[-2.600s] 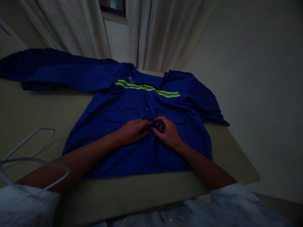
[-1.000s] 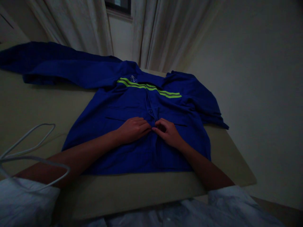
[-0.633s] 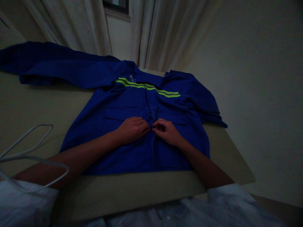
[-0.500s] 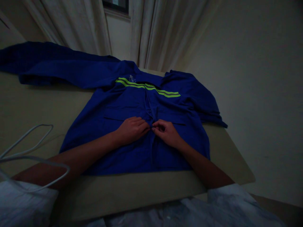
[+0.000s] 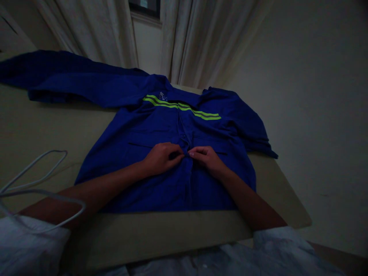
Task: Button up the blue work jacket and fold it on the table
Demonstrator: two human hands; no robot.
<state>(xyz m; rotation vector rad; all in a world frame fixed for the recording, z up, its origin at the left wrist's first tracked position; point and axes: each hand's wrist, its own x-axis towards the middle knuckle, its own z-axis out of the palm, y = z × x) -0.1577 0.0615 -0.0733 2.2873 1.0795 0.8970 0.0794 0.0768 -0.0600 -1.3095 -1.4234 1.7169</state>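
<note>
A blue work jacket (image 5: 161,126) with yellow-green striped bands across the chest lies front side up, its collar away from me. My left hand (image 5: 165,158) pinches the front placket edge at the middle of the jacket. Just to its right, my right hand (image 5: 207,159) pinches the same placket, fingertips almost touching the left ones. The small bit between the fingertips is hidden. A button (image 5: 183,136) shows on the placket a little above my hands.
The jacket is spread over a pale table (image 5: 161,234). A white cable (image 5: 46,191) loops above my left forearm. Curtains (image 5: 195,42) hang behind the table, and a plain wall (image 5: 316,115) stands at the right.
My hands have shifted slightly on the placket: the left fingers now arch away from the thumb, and the right fingers lie closer together. The whole view has moved a little.
</note>
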